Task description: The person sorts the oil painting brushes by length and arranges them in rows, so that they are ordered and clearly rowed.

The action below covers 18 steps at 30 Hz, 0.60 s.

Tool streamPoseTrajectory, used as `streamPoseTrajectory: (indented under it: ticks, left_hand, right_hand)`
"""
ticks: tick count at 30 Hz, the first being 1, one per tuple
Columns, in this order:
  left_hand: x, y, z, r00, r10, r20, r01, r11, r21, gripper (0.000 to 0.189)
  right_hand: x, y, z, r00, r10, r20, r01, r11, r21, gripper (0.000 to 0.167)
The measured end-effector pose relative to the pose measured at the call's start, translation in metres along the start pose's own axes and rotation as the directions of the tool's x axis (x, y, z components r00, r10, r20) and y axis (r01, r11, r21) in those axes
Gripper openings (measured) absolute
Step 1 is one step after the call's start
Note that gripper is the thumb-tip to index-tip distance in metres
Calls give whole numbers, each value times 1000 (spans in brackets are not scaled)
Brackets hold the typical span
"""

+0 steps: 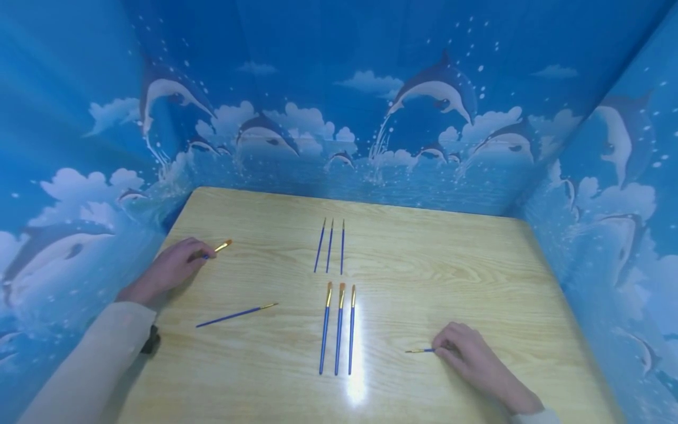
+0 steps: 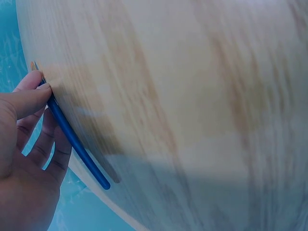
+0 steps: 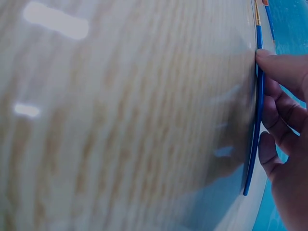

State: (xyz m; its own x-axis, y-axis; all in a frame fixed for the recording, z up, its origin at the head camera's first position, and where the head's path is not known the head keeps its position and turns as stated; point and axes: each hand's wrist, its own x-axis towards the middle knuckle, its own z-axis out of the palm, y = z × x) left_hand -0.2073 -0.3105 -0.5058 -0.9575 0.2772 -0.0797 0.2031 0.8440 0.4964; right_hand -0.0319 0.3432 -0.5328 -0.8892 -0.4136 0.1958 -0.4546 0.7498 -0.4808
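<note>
At the left of the table, my left hand (image 1: 177, 266) pinches a paintbrush (image 1: 224, 245) with a blue handle and a gold ferrule. In the left wrist view its thick blue handle (image 2: 79, 144) slants down to the right, thumb and forefinger near the bristle end. Over at the lower right, my right hand (image 1: 471, 360) pinches a thinner blue paintbrush (image 1: 420, 351) whose tip points left. The right wrist view shows this slim handle (image 3: 260, 91) running along the table surface under the thumb. A loose paintbrush (image 1: 236, 315) lies slanted below and right of my left hand.
Three thin paintbrushes (image 1: 329, 244) lie side by side, tips away, at the middle back of the wooden table (image 1: 450, 265). Nearer, three wider paintbrushes (image 1: 339, 330) form another row. Blue dolphin-printed curtains (image 1: 328, 76) surround the table's back and sides.
</note>
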Motion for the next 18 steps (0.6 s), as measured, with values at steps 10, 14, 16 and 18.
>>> streamPoseTrajectory:
  ticks: [10, 14, 16, 18]
  left_hand:
    - [0, 1, 1, 1000, -11, 4, 11, 1000, -6, 21]
    - [0, 0, 2, 1000, -12, 6, 12, 1000, -9, 21]
    - [0, -1, 1, 1000, -5, 2, 5, 1000, -8, 20]
    - [0, 0, 1, 1000, -3, 0, 3, 1000, -8, 20]
  right_hand:
    - [2, 0, -1, 1000, 0, -15, 0, 1000, -4, 28]
    - [4, 0, -4, 999, 37, 0, -37, 999, 10, 26]
    - [5, -1, -5, 999, 45, 3, -45, 999, 16, 25]
    - [6, -1, -5, 999, 38, 0, -38, 999, 20, 25]
